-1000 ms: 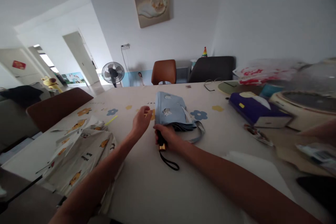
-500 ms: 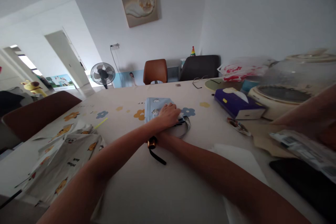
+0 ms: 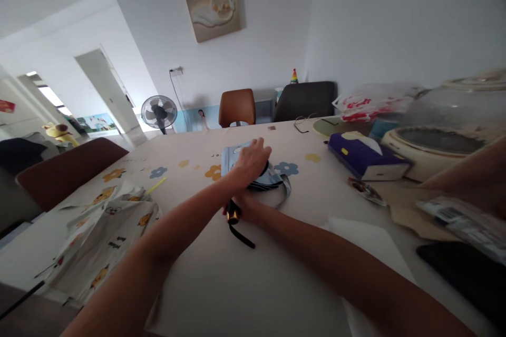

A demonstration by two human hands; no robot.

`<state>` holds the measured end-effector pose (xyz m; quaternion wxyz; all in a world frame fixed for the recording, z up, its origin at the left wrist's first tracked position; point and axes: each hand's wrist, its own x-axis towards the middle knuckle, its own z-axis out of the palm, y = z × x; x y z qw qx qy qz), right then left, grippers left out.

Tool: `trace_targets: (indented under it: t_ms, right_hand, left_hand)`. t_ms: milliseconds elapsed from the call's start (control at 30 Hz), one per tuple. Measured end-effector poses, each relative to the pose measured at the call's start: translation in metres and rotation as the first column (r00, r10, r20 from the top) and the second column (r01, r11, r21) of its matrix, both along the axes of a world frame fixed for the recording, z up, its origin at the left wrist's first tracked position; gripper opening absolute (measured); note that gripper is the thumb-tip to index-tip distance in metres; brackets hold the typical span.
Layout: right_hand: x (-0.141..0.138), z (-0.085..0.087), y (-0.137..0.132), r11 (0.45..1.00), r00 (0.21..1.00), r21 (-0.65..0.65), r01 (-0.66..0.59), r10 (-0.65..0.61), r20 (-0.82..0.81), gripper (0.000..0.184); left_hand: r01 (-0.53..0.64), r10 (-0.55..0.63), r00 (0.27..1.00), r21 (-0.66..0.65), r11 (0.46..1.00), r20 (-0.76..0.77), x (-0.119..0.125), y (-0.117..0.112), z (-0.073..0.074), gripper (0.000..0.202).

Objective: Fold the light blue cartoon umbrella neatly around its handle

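Observation:
A light blue printed bundle of cloth (image 3: 228, 158) lies on the table, with a black handle, gold end and black wrist cord; it looks like a folding umbrella. My left hand (image 3: 253, 160) is on top of the cloth, its fingers curled over the far right part. My right hand (image 3: 244, 206) lies lower, under the left wrist, wrapped around the black handle (image 3: 232, 213). A grey strap (image 3: 285, 192) loops out on the right. My left forearm hides part of the cloth, and the right fingertips are mostly hidden.
A printed cloth (image 3: 114, 231) lies on the left of the table (image 3: 221, 284). To the right are a purple tissue box (image 3: 356, 155), brown paper (image 3: 415, 210), a black flat object (image 3: 458, 263) and a large lidded pot (image 3: 430, 139). Another person's arm (image 3: 470, 166) reaches in there. Glasses (image 3: 302, 124) lie at the back.
My left hand has risen slightly and its fingers have turned upward over the cloth. More of the dark handle and striped cloth edge shows. The view has shifted a little.

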<state>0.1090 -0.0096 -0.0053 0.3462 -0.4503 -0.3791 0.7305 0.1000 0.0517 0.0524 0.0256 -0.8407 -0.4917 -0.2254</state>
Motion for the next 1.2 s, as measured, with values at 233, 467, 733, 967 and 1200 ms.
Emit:
trace_targets:
  t_ms: [233, 467, 733, 967, 1200]
  right_hand:
    - [-0.001, 0.001, 0.003, 0.993, 0.996, -0.082, -0.084, 0.082, -0.030, 0.020]
    - [0.002, 0.001, 0.006, 0.992, 0.995, -0.092, -0.085, 0.079, -0.061, 0.015]
    - [0.002, -0.002, 0.013, 0.986, 0.995, -0.134, -0.104, 0.105, 0.001, 0.017]
    - [0.003, -0.001, 0.014, 0.985, 0.995, -0.139, -0.102, 0.102, -0.010, 0.016]
    - [0.005, 0.007, 0.011, 0.987, 0.996, -0.139, -0.076, 0.069, -0.056, 0.023]
  left_hand:
    - [-0.298, 0.222, 0.904, 0.167, 0.940, 0.365, -0.064, -0.015, 0.037, 0.027]
    - [-0.483, 0.420, 0.650, -0.083, 0.872, 0.633, -0.145, -0.017, 0.020, 0.029]
    - [-0.301, 0.467, 0.360, -0.373, 0.878, 0.808, -0.181, -0.031, -0.026, 0.039]
    - [-0.239, 0.459, 0.327, -0.397, 0.886, 0.826, -0.187, -0.032, -0.041, 0.037]
    - [-0.205, 0.511, 0.301, -0.468, 0.859, 0.805, -0.192, -0.032, -0.051, 0.039]
